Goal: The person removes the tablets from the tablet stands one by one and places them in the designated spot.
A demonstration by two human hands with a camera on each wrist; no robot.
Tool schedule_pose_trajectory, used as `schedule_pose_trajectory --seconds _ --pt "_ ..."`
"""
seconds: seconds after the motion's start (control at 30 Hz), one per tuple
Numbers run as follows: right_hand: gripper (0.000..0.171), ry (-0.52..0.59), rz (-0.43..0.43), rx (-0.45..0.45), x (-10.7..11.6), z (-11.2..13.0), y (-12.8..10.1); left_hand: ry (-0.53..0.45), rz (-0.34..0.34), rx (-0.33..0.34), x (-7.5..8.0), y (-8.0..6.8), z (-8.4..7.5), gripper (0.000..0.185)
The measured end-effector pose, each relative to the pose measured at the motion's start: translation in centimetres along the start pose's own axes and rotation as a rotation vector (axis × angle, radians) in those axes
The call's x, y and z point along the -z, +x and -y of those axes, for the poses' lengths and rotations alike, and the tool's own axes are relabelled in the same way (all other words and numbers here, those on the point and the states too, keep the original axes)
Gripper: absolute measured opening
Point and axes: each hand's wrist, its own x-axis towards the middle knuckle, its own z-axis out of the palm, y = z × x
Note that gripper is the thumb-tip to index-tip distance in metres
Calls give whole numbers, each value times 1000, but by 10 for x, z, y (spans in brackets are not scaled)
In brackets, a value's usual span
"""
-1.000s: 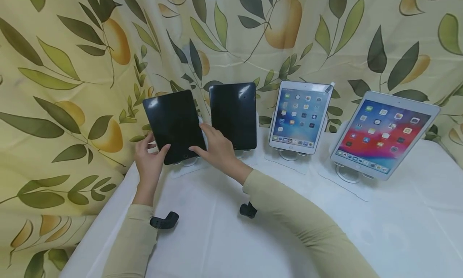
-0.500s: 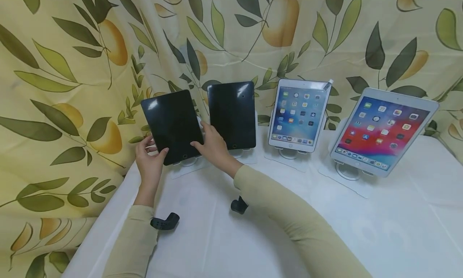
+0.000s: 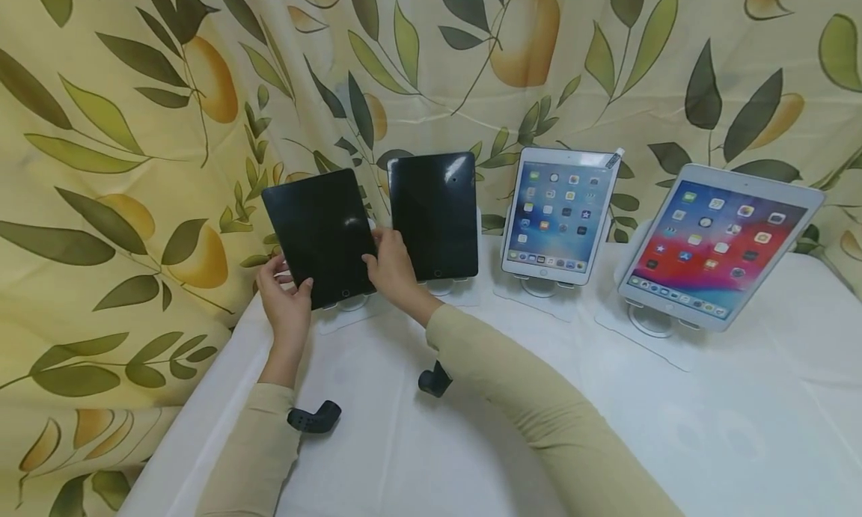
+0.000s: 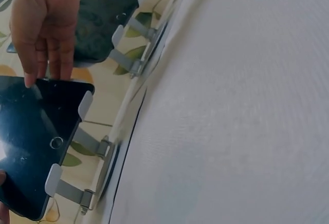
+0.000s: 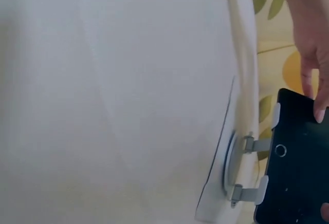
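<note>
A black tablet (image 3: pixel 319 233) at the far left leans on a clear stand (image 3: pixel 353 304), its screen dark. My left hand (image 3: pixel 288 307) grips its lower left edge, thumb at the front and fingers behind. On the opposite edge my right hand (image 3: pixel 397 274) pinches the tablet low down, the thumb curled near the front. Two pale hooks (image 4: pixel 85 106) of the stand hold the tablet's bottom edge beside the round home button (image 4: pixel 56 143). In the right wrist view, the left thumb and fingertips lie on both faces of the tablet's edge.
A second dark tablet (image 3: pixel 434 210) stands just right of my right hand. Two white tablets (image 3: pixel 559 210) with lit-looking screens stand farther right on similar stands. White cloth (image 3: pixel 377 427) covers the table; a leaf-patterned curtain (image 3: pixel 269 90) hangs behind.
My right hand has shifted left and its thumb has drawn in from the screen to the edge. The glare on the tablet has moved, so its tilt has changed slightly.
</note>
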Motion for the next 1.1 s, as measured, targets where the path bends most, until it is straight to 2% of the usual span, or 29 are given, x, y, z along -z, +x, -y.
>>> schedule_pose_trajectory --seconds 0.2,0.37,0.53,0.73,0.9,1.1 --pt "32 41 -11 29 6 -4 0 -120 -37 -4 0 0 -2 48" --pt "29 49 37 94 13 -9 1 -183 -12 -50 7 2 -9 43" --pt "33 27 84 229 22 -10 0 -195 -5 -74 14 1 -13 41" --pt "38 28 71 368 32 -3 -8 -172 -31 -92 25 -3 -22 42" --pt "41 67 31 393 42 3 -15 -141 -10 -133 31 -6 -35 44" --pt "42 108 33 399 57 8 -24 -122 34 -208 36 -8 -45 46"
